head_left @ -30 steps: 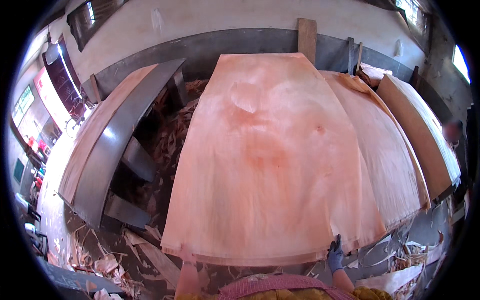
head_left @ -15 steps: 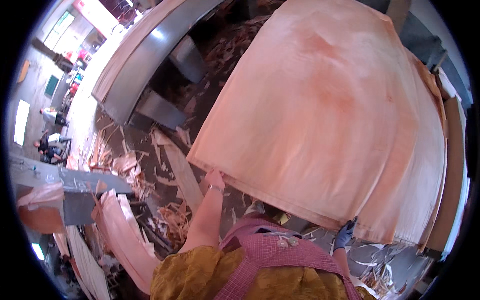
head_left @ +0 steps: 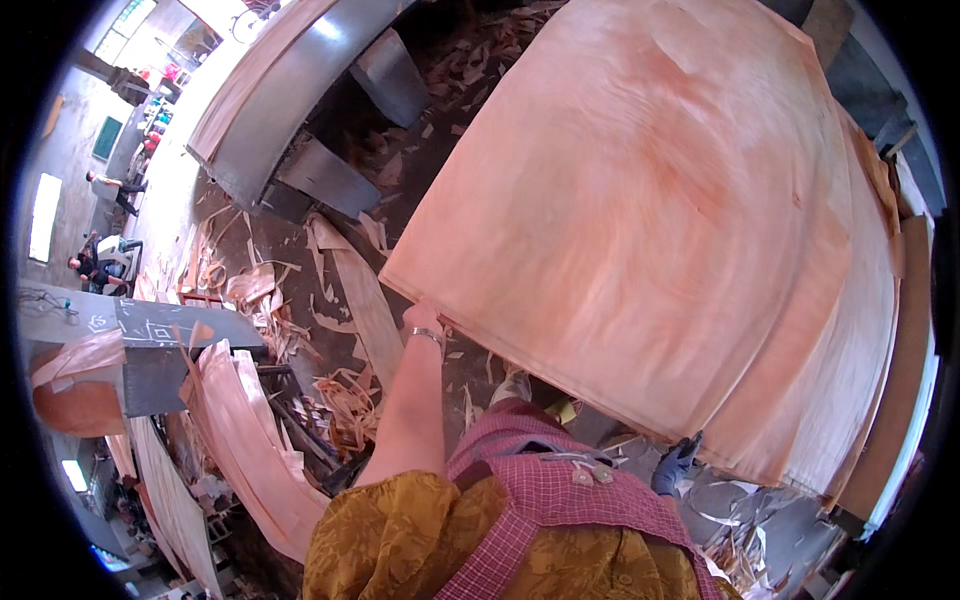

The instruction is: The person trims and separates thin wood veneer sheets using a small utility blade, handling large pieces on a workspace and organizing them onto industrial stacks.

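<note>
A large, thin, pinkish wood veneer sheet (head_left: pixel 580 220) lies over a stack of similar sheets, its near edge toward me. My left hand (head_left: pixel 422 317), bare with a band at the wrist, is closed on that edge close to its left corner; the sheet hides some of the fingers. Farther right along the same edge, my right hand (head_left: pixel 677 465) wears a dark blue-grey glove and pinches the sheet. Ripples and reddish stains show on the upper part of the sheet. More veneer layers (head_left: pixel 845 350) stick out on the right.
Left of the stack stands a long metal bench (head_left: pixel 265 130) with veneer on top. Veneer scraps (head_left: pixel 350 415) litter the floor, and a long strip (head_left: pixel 355 290) lies near my left arm. Pink veneer pieces (head_left: pixel 245 450) lean at the lower left. Two people (head_left: pixel 105 265) are far off left.
The view has shifted a little. Both hands keep their grip on the sheet's near edge, the left one now higher in the picture. Ripples on the sheet's upper part look stronger.
</note>
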`<state>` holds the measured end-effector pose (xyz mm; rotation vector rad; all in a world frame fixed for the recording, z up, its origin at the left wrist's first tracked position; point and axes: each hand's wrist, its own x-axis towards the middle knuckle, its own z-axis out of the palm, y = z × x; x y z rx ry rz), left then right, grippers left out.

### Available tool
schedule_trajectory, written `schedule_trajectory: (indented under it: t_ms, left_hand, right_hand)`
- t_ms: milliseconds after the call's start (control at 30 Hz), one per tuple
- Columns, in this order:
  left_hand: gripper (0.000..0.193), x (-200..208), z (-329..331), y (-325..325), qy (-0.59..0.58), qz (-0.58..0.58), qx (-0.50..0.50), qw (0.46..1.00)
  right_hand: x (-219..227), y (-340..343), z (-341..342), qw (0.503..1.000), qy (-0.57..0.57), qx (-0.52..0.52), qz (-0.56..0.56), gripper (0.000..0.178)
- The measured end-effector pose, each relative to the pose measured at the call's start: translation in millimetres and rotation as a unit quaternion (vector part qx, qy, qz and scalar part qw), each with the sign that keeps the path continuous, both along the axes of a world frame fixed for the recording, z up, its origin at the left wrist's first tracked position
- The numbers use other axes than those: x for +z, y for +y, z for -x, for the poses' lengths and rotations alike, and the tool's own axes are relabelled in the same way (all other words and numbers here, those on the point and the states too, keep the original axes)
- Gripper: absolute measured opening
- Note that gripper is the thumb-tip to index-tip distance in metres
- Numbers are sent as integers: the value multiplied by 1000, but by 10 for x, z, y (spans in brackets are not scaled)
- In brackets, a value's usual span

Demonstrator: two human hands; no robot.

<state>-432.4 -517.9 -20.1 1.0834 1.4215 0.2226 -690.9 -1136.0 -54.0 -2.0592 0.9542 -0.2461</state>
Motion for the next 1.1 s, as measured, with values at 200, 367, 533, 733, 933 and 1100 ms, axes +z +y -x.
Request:
schedule_trajectory:
  t_ms: [200, 367, 533, 733, 933, 1100]
  left_hand:
    - [13, -217, -26, 59, 11, -18, 11, 1000]
    - [11, -326, 55, 163, -38, 24, -29, 999]
    - [23, -321, 164, 153, -56, 56, -131, 988]
    - [21, -473, 120, 327, 35, 50, -182, 981]
    - [26, -440, 20, 186, 62, 65, -199, 976]
    - [36, -305, 120, 414, -16, 82, -386, 919]
  right_hand:
    - [-30, 69, 104, 993, -10, -48, -110, 53]
    - [-47, 123, 50, 993, -78, -31, -79, 54]
    - [45, 146, 31, 997, 18, -32, 64, 48]
    - [231, 309, -136, 997, -14, -74, 6, 48]
    - [267, 300, -106, 996, 3, -83, 36, 48]
    - [422, 370, -132, 995, -4, -47, 87, 49]
